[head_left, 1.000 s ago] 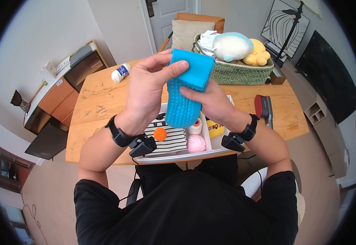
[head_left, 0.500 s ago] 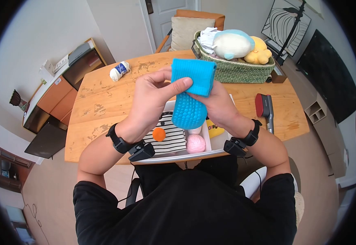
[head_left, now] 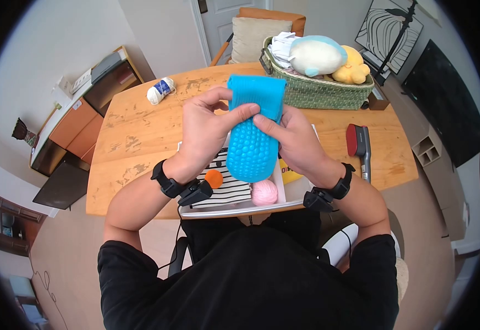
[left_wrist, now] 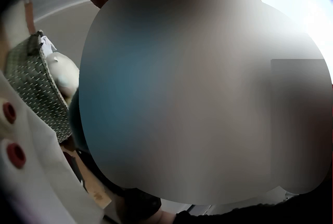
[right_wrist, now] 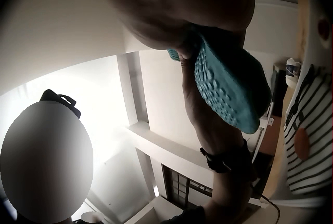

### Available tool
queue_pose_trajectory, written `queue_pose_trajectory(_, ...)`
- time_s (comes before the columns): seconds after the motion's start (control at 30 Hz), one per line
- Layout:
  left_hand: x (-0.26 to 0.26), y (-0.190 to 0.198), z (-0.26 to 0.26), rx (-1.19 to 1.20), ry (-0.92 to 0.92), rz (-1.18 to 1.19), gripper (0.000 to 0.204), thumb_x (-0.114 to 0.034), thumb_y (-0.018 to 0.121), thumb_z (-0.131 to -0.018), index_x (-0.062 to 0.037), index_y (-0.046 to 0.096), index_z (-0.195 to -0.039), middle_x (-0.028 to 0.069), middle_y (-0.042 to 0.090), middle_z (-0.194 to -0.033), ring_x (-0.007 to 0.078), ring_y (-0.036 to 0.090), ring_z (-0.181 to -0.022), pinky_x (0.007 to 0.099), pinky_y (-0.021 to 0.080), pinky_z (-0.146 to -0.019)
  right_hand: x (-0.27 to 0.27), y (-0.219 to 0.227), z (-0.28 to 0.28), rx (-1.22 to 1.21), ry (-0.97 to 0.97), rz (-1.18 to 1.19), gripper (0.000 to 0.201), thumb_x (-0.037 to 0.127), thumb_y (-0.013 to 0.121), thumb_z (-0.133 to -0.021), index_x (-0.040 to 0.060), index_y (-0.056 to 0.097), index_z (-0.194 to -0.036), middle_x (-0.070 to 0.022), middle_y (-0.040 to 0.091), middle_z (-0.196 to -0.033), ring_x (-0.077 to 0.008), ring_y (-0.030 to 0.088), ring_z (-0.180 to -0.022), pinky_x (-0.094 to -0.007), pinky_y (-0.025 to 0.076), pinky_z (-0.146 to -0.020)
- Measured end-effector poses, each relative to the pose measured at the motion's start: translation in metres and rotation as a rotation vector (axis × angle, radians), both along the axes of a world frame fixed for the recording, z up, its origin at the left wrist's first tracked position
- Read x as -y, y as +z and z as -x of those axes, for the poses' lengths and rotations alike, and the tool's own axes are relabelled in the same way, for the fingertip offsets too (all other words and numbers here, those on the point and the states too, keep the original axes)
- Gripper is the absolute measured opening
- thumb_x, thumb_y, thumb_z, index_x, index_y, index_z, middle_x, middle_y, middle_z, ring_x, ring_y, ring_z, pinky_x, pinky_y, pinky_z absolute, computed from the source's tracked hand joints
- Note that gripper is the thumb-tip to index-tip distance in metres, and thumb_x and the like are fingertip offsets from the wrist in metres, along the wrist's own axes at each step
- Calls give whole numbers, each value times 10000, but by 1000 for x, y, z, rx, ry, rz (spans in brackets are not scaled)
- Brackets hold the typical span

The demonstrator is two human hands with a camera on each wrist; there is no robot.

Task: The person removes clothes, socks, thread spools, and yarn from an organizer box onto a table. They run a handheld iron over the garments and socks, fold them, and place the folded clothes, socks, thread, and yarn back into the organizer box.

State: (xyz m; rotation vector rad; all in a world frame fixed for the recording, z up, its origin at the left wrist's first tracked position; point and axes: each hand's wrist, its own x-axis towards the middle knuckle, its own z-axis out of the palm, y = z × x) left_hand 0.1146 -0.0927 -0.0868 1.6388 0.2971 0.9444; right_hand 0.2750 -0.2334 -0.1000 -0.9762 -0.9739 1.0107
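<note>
Both hands hold up a bright blue piece (head_left: 252,151), bumpy over its rounded lower part, with a finely ribbed flap folded at its top. My left hand (head_left: 206,129) grips its left side, thumb laid across the front. On the right edge, my right hand (head_left: 300,140) pinches it, thumb on the bumps near the left thumb. The fingers behind it are hidden. In the right wrist view the bumpy face of the blue piece (right_wrist: 223,86) hangs below the hand. A large blur covers most of the left wrist view.
Beneath the hands, a white divided box (head_left: 240,212) has striped cloth (head_left: 229,192), an orange disc (head_left: 213,179), a pink yarn ball (head_left: 264,192) and a yellow item (head_left: 289,173). White yarn (head_left: 161,91), a red-and-grey brush-like tool (head_left: 359,148) and a green basket (head_left: 322,93) of plush toys stand around.
The blue piece drops and turns, its ribbed flap hiding more bumps half a second ago; now it is straightened, showing more of them. Both thumbs have come close together on its front.
</note>
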Motion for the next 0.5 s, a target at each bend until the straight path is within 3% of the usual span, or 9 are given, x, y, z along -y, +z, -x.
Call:
queue_pose_trajectory(0.03, -2, -4, -1, -2, -2, 2, 214, -113, 987, -927, -37, 885, -1100, 11, 816, -1032, 71, 652, -887, 274, 549, -832, 0, -2, -2, -2, -2, 2, 344, 171, 749, -1150, -52, 712, -1410, -109, 814, -1246, -146, 794, -1097, -325, 663, -934)
queue_pose_trajectory(0.1, -8, -11, -1, 46, -38, -218, 227, -50, 975, -908, -23, 873, -1110, 34, 799, -1099, 113, 663, -993, 317, 554, -942, -2, -9, -6, 20, -20, 9, 324, 163, 745, -1153, -52, 716, -1393, -107, 812, -1256, -142, 793, -1089, -313, 664, -928)
queue_pose_trajectory(0.2, -9, -10, 3, 50, -125, -240, 240, 1, 956, -903, -6, 861, -1123, 53, 778, -1145, 144, 673, -1069, 350, 549, -1029, -3, -14, -3, -32, -50, -35, 311, 153, 743, -1153, -57, 717, -1381, -94, 816, -1233, -129, 795, -1052, -307, 664, -896)
queue_pose_trajectory(0.43, -11, -9, 12, 26, -134, -182, 186, 68, 891, -939, 15, 870, -1116, 67, 788, -1190, 164, 725, -1097, 355, 590, -1019, -1, -20, -7, -94, 41, 15, 298, 169, 742, -1154, -42, 737, -1363, -96, 816, -1241, -133, 795, -1065, -317, 667, -919)
queue_pose_trajectory(0.5, -10, -7, 12, 83, -143, -118, 206, 105, 861, -935, 7, 882, -1116, 99, 799, -1252, 192, 757, -1170, 355, 624, -1020, 2, -23, -5, 3, 90, 107, 283, 165, 744, -1147, -34, 750, -1349, -106, 815, -1246, -152, 799, -1089, -321, 668, -946)
